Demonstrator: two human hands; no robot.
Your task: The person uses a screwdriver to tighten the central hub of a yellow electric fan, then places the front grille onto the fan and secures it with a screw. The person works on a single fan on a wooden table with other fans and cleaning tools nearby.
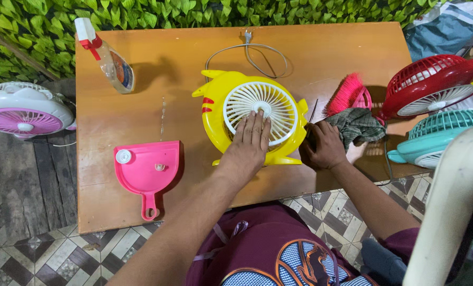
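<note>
Beside yellow fan (215, 114) — pink dustpan (146, 169), spray bottle (112, 58).

Bare table (183, 58) lies open behind the yellow fan (252, 119) — spray bottle (109, 58) left, brush (347, 95) and cloth (358, 127) crowding right.

Can't really see what the right hand (325, 146) is gripping, only a thin dark shaft (312, 111) pokes out above the fist. The left hand (249, 143) covers the lower part of the yellow fan (215, 114) grille. The pink-and-white fan (22, 108) gets clipped by the left edge, the red fan (432, 85) and teal fan (437, 135) by the right. The spray bottle (112, 61) label is too small to read.
</note>
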